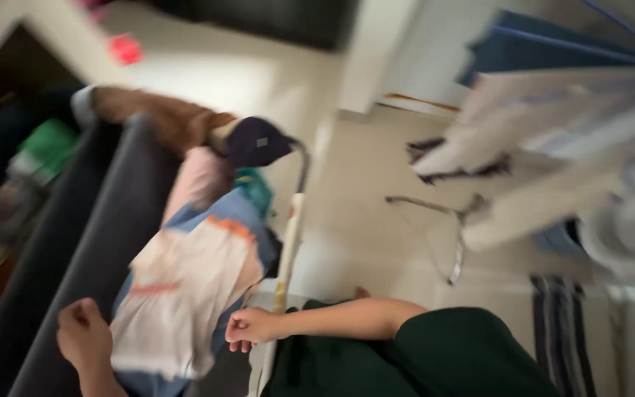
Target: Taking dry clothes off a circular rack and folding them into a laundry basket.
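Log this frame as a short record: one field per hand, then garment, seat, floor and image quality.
left hand: the left hand is closed in a fist at the lower left edge of the garment
right hand: the right hand is closed at the garment's right edge, by a pale pole
garment: a white, blue and orange cloth, spread between the hands
seat: a dark grey sofa with more clothes and a dark cap piled on it
floor: pale tiles; a metal hanger lies there
image quality: blurred, so the grip cannot be confirmed
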